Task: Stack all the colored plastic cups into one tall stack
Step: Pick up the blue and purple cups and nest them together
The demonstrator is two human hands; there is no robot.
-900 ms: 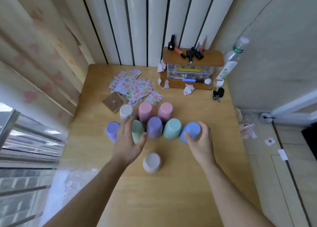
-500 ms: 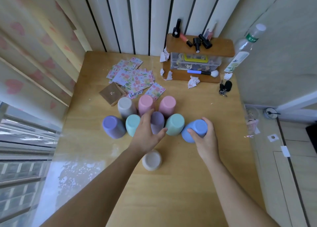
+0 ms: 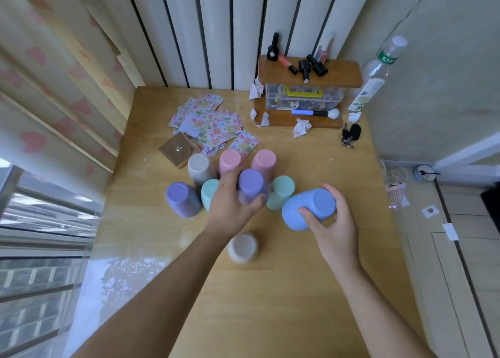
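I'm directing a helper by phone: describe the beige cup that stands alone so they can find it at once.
Start at the wooden table and find the cluster of upside-down pastel plastic cups in its middle. Nearer the person than that cluster, between the two forearms, stands one upside-down beige plastic cup. It is the only cup apart from the rest, touching no other cup and neither hand.

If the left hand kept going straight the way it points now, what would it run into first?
Probably the pink cup just behind the purple cup that the left hand grips; its fingers point away and slightly right. Depth is hard to judge, so the second pink cup is possible.
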